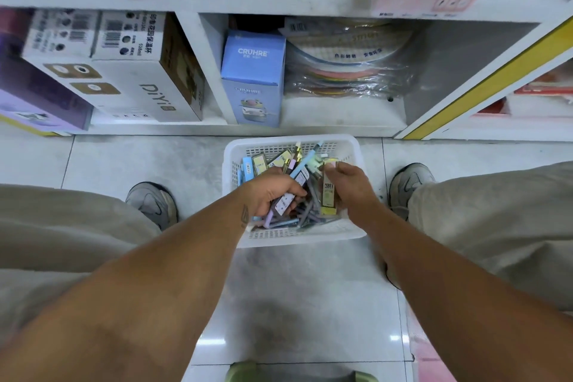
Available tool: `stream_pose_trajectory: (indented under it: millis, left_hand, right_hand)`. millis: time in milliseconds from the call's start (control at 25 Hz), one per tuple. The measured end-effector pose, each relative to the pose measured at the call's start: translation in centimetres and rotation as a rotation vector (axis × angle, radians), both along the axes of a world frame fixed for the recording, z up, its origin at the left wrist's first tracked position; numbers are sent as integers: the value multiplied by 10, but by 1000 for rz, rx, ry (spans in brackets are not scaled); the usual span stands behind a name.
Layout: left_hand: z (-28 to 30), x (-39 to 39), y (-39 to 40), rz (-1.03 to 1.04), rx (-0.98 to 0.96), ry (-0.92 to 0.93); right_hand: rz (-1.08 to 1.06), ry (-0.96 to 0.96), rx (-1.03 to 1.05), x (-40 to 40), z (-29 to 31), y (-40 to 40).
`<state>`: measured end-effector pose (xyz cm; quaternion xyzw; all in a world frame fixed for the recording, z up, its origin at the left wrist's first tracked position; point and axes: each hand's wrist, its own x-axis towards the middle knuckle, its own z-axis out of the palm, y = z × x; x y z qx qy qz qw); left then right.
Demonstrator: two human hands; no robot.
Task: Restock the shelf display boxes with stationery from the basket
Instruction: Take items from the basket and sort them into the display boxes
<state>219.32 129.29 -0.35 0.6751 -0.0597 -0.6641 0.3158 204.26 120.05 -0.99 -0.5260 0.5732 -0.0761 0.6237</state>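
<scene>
Pens (280,206) are gripped by the left hand (269,191) inside the white basket (231,152); a yellow pack (328,192) is pinched by the right hand (352,184).

Bare forearms, small tattoo (245,214) near left wrist; beige trousers (496,226); grey trainers (153,201)

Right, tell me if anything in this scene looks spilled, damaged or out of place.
Nothing stands out. The stationery lies jumbled but inside the white basket on the floor; the left hand and right hand grip pieces.
</scene>
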Motion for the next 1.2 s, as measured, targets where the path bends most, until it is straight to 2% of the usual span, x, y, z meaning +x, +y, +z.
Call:
stream_pose_trajectory:
  millis: [160, 280, 400, 640, 760, 840, 1000, 1200]
  left_hand:
    - [51, 6, 10, -67, -116, -24]
    - [96, 11, 14, -136, -181, -51]
    - [156, 20, 18, -213, -264, -101]
    - [272, 42, 17, -252, -389, -133]
    - [326, 53, 16, -189, -429, -200]
    - [356, 62, 12, -110, -453, -224]
    - [390, 75, -1, 17, -481, -256]
    - [384, 84, -26, 87, -477, -261]
  right_hand:
    - [299, 116, -67, -7, 53, -11]
    - [619, 278, -124, -9, 102, -22]
    - [745, 197, -208, -5, 165, -30]
    - [706, 74, -768, 18, 302, -45]
    - [624, -22, -916, 29, 357, -54]
    - [585, -17, -1013, 36, 385, -60]
    - [510, 78, -1299, 46, 415, -76]
    - [465, 52, -1455, 71, 398, -96]
